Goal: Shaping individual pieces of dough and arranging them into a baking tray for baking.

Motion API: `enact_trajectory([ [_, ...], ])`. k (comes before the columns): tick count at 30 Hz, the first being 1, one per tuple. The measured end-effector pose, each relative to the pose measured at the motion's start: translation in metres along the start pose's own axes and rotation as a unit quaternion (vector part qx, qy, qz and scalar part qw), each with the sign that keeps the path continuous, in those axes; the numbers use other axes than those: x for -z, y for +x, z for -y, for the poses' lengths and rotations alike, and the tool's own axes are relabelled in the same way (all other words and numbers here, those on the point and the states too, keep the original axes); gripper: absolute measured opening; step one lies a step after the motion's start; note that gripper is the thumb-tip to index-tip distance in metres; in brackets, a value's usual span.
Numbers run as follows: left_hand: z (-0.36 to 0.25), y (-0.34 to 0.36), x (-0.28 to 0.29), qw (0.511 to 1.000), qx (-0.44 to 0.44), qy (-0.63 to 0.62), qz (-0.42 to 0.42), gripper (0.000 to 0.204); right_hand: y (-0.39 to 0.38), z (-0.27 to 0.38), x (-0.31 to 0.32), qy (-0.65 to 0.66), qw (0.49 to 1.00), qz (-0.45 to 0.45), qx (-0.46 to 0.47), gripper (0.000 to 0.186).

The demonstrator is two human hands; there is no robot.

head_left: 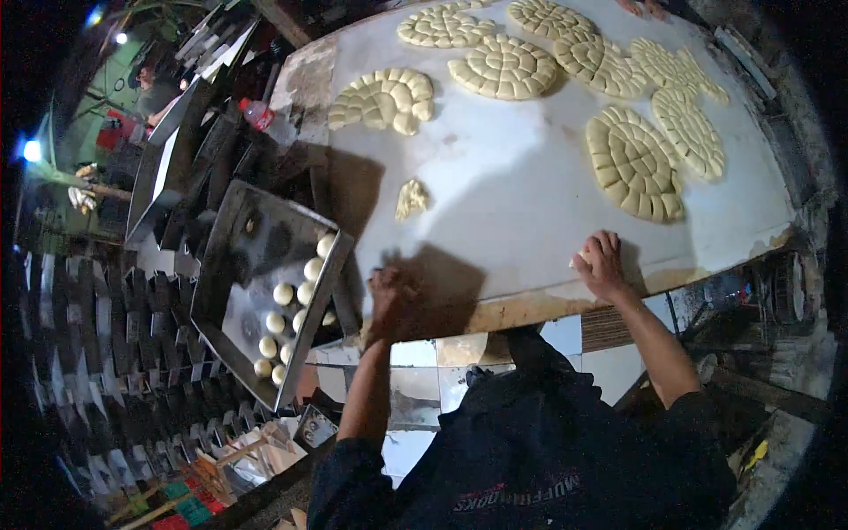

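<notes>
While the white table [530,203] carries scored dough rounds [633,163] far up, the tray [231,291] of balls [283,293] sits left. Rolling goes best with light, even palm pressure. Right hand [603,262] cups a dough piece [581,259] under its fingers at the near edge; left hand [391,298] presses down, its grip hidden in shadow.

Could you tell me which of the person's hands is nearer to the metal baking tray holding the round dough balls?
Left. The left hand rests on the white table's near edge, just beside the grey metal tray of pale dough balls. The right hand presses dough far across, toward the table's right side.
</notes>
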State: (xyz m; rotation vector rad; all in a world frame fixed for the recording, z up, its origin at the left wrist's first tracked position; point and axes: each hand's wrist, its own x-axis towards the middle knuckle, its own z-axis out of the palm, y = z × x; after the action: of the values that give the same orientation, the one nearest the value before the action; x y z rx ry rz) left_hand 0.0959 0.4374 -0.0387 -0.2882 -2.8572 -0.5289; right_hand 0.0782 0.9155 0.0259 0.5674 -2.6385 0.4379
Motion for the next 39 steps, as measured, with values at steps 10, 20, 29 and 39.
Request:
enact_trajectory([
  [10,-0.148,0.080,0.005,0.993,-0.028,-0.119,0.001,0.022,0.080,0.051,-0.017,0.150,0.980,0.128,-0.012,0.018],
  [20,-0.086,0.139,0.000,0.975,0.102,-0.184,-0.078,0.024,0.152,-0.031,-0.052,0.095,0.994,-0.002,-0.062,0.013],
  [29,-0.067,0.023,0.002,0.890,0.280,-0.325,0.159,0.025,0.105,-0.039,-0.011,0.075,0.992,0.105,-0.001,0.013],
  [39,-0.018,0.081,-0.102,0.970,0.214,-0.017,0.117,0.009,0.138,0.059,-0.102,0.138,0.979,-0.047,-0.140,0.011],
])
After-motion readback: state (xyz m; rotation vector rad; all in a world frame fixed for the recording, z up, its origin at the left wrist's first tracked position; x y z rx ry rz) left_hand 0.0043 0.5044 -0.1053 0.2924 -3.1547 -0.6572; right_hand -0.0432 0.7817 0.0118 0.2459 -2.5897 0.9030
